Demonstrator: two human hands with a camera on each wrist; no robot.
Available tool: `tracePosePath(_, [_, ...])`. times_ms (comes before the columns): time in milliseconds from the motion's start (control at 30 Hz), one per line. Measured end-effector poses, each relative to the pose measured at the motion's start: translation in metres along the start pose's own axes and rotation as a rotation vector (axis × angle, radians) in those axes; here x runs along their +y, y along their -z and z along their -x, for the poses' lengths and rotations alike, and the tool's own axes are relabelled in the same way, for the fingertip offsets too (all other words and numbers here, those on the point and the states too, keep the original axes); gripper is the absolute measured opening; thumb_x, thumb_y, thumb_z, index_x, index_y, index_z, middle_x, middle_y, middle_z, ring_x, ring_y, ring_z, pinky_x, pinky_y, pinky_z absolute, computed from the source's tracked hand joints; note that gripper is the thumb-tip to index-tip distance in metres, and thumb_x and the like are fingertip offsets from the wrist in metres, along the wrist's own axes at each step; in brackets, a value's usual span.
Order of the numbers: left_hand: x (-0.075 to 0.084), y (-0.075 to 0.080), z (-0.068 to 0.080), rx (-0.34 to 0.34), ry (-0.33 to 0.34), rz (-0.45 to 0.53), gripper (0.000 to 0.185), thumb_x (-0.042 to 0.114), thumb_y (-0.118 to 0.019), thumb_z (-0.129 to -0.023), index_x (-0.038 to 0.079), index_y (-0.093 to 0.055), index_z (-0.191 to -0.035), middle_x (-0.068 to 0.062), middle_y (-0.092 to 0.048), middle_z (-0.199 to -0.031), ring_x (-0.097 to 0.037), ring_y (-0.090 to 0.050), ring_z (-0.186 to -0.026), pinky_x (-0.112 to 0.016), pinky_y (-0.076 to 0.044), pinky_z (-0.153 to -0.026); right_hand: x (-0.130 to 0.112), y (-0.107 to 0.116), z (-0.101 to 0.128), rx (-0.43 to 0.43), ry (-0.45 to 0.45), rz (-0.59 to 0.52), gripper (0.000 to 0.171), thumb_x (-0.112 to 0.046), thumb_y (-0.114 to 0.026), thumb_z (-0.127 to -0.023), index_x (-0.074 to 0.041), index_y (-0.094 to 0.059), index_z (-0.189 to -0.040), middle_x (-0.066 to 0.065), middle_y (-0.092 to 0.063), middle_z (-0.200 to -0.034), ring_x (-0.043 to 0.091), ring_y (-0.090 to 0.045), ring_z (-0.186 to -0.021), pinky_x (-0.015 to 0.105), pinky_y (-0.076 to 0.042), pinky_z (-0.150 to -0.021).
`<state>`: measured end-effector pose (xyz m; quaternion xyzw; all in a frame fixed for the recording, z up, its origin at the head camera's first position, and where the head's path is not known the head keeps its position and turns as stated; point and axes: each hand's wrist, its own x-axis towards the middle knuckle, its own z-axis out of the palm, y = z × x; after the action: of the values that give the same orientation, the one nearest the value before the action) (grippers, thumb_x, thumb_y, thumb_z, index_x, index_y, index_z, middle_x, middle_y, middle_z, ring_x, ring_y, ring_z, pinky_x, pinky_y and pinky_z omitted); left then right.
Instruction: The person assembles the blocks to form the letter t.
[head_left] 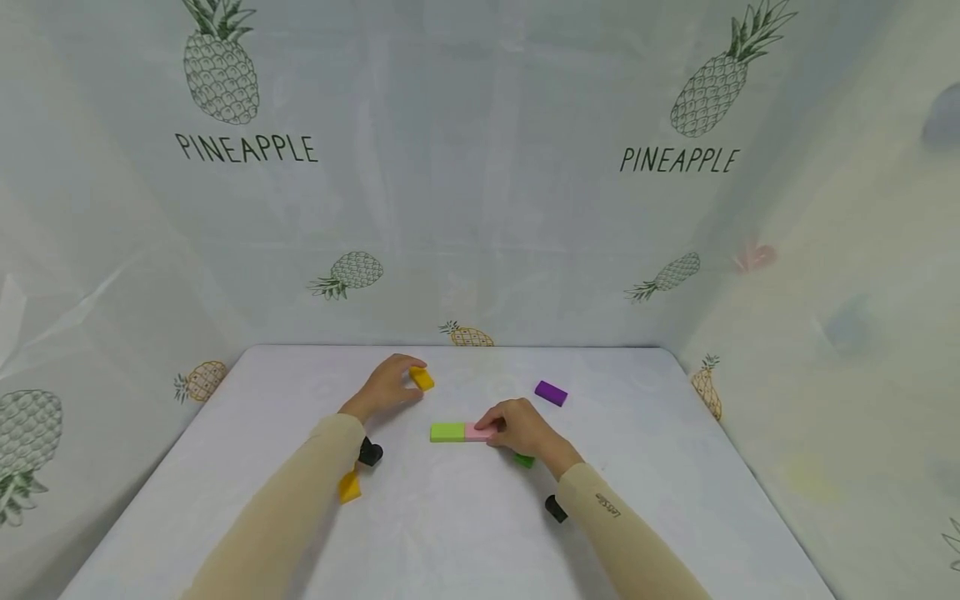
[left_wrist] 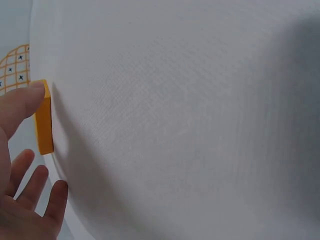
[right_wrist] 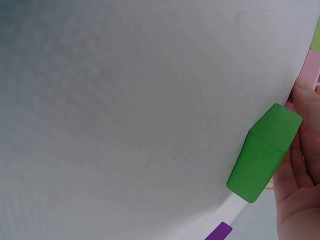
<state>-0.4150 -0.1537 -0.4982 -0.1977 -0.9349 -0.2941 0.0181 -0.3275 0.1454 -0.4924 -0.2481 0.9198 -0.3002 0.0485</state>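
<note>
Yellow block [head_left: 422,378] sat pinched in the left hand [head_left: 386,385] toward the desk's [head_left: 450,517] far edge, while the right hand [head_left: 521,427] pressed the pink block [head_left: 477,431] against a light green block [head_left: 447,432] mid-desk; adding another likely called for flush alignment.

soft, even, diffuse light fills the head view; faint shadows pool under the beige-sleeved forearms [head_left: 285,500]. the pineapple-printed plastic backdrop [head_left: 480,192] bows at the 3 and 9 o'clock edges and shows pale sheen. both wrist views are close and slightly soft, with corners darkening near 1 and 11 o'clock.
</note>
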Motion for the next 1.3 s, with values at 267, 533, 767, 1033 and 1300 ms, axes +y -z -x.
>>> tracePosePath(267, [0.0014, -0.0044, -0.0016, 0.001, 0.022, 0.020, 0.052, 0.016, -0.079, -0.083, 0.011, -0.060, -0.131, -0.009, -0.054, -0.135, -0.030, -0.046, -0.127, -0.051, -0.032, -0.112, 0.0009, -0.0010, -0.0015, -0.002, -0.006, 0.002, 0.024, -0.012, -0.078, -0.083, -0.024, -0.077, -0.104, -0.011, -0.070, -0.104, 0.007, -0.059, -0.094, 0.026, -0.051, -0.084])
tracePosePath(533, [0.0015, -0.0088, -0.0034, 0.000, 0.044, 0.010, 0.046, 0.016, -0.078, -0.085, 0.012, -0.063, -0.128, -0.007, -0.057, -0.128, -0.026, -0.051, -0.118, -0.046, -0.037, -0.109, 0.0012, -0.0019, -0.0010, 0.007, -0.002, 0.017, 0.024, -0.013, -0.079, -0.082, -0.024, -0.077, -0.104, -0.012, -0.070, -0.102, 0.006, -0.059, -0.091, 0.025, -0.051, -0.083])
tracePosePath(767, [0.0046, -0.0096, -0.0023, 0.006, 0.053, 0.024, 0.041, 0.014, -0.076, -0.085, 0.014, -0.066, -0.125, -0.006, -0.057, -0.127, -0.026, -0.051, -0.118, -0.047, -0.038, -0.108, 0.0022, -0.0017, -0.0008, 0.016, 0.011, 0.017, 0.023, -0.012, -0.079, -0.082, -0.023, -0.077, -0.103, -0.012, -0.070, -0.100, 0.006, -0.059, -0.091, 0.026, -0.051, -0.082])
tracePosePath(1033, [0.0054, -0.0083, -0.0015, -0.008, 0.058, 0.007, 0.041, 0.014, -0.075, -0.086, 0.015, -0.066, -0.127, -0.006, -0.059, -0.128, -0.027, -0.051, -0.120, -0.047, -0.038, -0.108, 0.0021, -0.0009, 0.0000, 0.022, 0.021, 0.013, 0.023, -0.011, -0.079, -0.082, -0.022, -0.077, -0.103, -0.011, -0.071, -0.101, 0.008, -0.059, -0.091, 0.026, -0.051, -0.082])
tracePosePath(1300, [0.0050, -0.0089, -0.0008, -0.035, 0.051, 0.038, 0.040, 0.017, -0.076, -0.087, 0.019, -0.066, -0.126, -0.002, -0.058, -0.128, -0.024, -0.051, -0.120, -0.046, -0.039, -0.108, 0.0016, -0.0004, 0.0002, 0.026, 0.025, 0.027, 0.022, -0.012, -0.079, -0.083, -0.023, -0.078, -0.102, -0.011, -0.071, -0.101, 0.007, -0.060, -0.092, 0.027, -0.051, -0.084])
